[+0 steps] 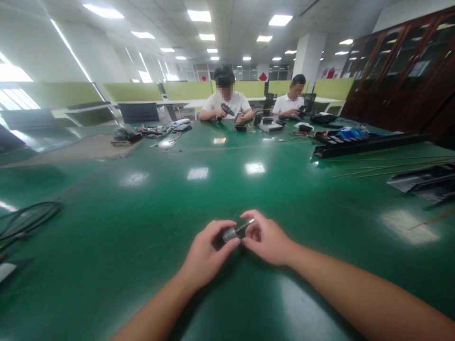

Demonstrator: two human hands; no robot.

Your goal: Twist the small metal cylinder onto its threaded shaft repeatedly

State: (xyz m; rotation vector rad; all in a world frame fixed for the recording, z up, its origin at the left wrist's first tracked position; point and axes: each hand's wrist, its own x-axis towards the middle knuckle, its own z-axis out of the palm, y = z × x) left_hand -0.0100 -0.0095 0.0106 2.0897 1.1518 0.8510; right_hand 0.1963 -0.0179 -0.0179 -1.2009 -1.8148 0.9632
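Low over the green table [149, 255], both hands meet at a small silver-grey metal cylinder with a thinner dark middle and a bright narrow tip [232, 233]. It is too small and blurred for me to tell its exact kind. My left hand [209, 253] grips the thick end between thumb and fingers. Around the thin end at the upper right, my right hand [268, 239] has its fingers curled, thumb underneath. The part is tilted, tip up to the right, and its left end is partly hidden by my left fingers.
Across the table, one person [225, 102] holds a power drill [227, 110]; another person [289, 102] sits further right. Black metal channels [369, 144], thin rods [377, 168] and blue parts [350, 132] lie at right. Black cables [31, 220] are coiled at left; tools [152, 130] sit at back left.
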